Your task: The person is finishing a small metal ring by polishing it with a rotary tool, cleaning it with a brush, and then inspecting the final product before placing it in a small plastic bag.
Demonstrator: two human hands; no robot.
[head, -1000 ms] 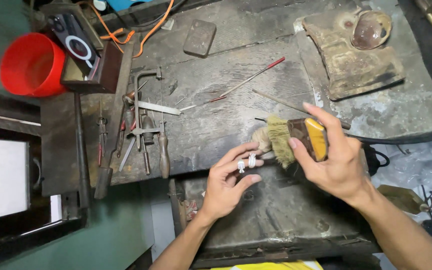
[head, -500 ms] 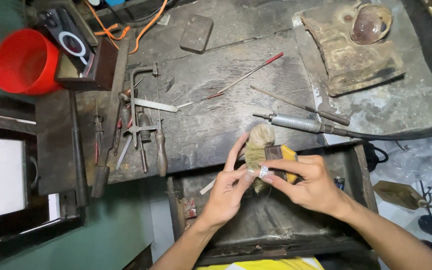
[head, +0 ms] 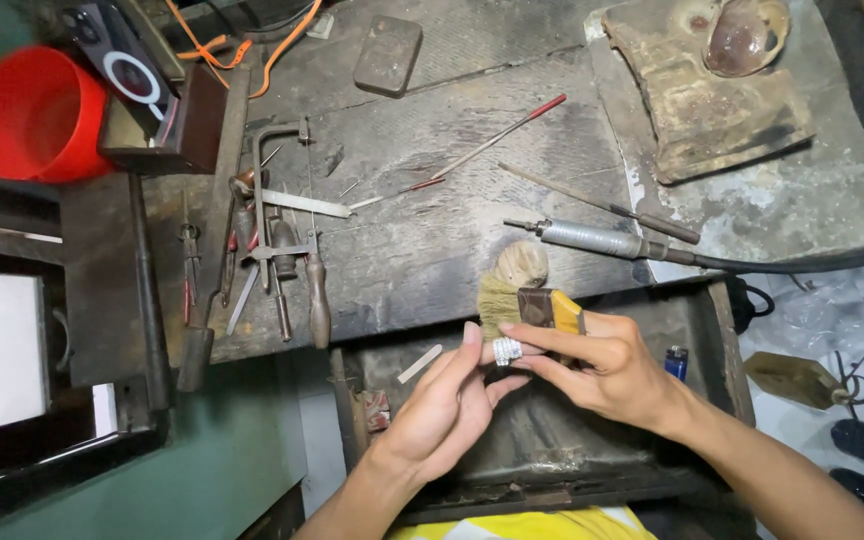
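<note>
My left hand pinches a small silver ring between thumb and fingertips, over an open drawer at the front of the workbench. My right hand grips a brush with a yellow and brown handle and pale bristles. The bristles point left, just above the ring. The right forefinger reaches across to the ring and touches it. Both hands meet over the drawer.
On the dark wooden bench lie a metal handpiece with a cable, thin red-tipped rods, a saw frame and pliers. A red bucket stands far left. A worn block sits at back right.
My right hand with the brush has come down and left from the bench edge to meet my left hand. The ring is now held between both hands under the bristles.
</note>
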